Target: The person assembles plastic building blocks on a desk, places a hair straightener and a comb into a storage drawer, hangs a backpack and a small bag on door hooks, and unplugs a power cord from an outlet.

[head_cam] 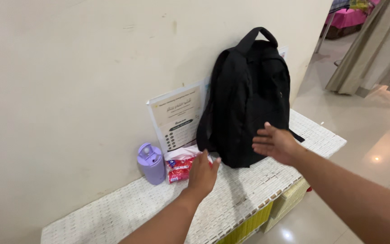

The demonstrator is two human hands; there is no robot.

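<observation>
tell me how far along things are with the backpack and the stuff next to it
Done so far: the black backpack stands upright against the wall on the white woven bench. In hand: nothing yet; the left hand reaches over the red snack packet, the right hand hovers open by the backpack. Left: packet, purple bottle and printed sheet remain outside it.

Both arms reach forward, left hand (201, 174) and right hand (276, 143) open, fingers spread
</observation>
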